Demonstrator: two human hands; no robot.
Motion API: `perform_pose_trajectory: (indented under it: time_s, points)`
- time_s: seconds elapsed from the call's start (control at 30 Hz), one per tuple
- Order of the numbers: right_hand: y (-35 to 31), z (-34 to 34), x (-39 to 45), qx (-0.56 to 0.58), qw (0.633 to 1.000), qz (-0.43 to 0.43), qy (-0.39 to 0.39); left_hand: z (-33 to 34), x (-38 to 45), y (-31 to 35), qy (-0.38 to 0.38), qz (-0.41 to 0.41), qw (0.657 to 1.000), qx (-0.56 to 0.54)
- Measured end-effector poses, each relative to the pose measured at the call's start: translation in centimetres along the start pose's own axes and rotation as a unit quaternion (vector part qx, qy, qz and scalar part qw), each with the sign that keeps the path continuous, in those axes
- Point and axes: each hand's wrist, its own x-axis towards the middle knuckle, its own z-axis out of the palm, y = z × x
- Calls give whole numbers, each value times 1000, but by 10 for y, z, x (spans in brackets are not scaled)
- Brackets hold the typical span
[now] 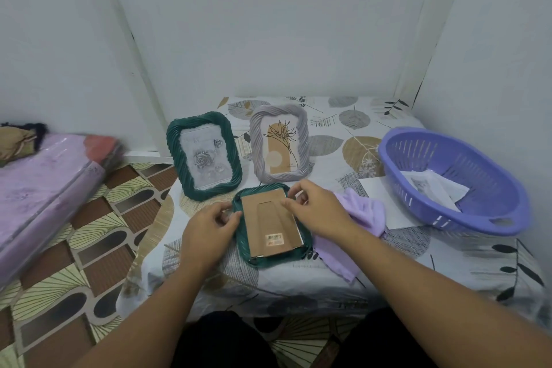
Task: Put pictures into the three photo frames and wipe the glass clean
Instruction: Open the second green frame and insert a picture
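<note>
A green frame (257,260) lies face down at the table's front, its brown cardboard back (270,224) facing up. My left hand (209,230) pinches its left rim. My right hand (319,212) pinches at the upper right corner of the back. Behind them a second green frame (176,152) with a grey rose picture stands upright. To its right stands a grey frame (303,140) with a tan flower print. A lilac cloth (364,212) lies right of the face-down frame, partly under my right wrist.
A purple slotted basket (466,176) at the right holds a cat picture (427,187). A white sheet (379,197) lies beside it. The table (388,260) has a leaf-print cover. A pink wrapped mattress (41,188) lies on the patterned floor at left.
</note>
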Motion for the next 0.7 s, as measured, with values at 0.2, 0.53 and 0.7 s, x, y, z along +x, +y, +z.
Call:
perform_pose_trajectory:
  time_s: [0.2,0.53,0.7]
  points:
    - [-33,21,3,-198,977,-16,-81,0,-1,0,-4,-6,1000,-12]
    - [-47,34,1,-254,964,8,-79,-1,0,-1,-4,-8,1000,-22]
    - [-50,32,-4,-216,975,15,-57,-1,0,0,-5,-7,1000,-27]
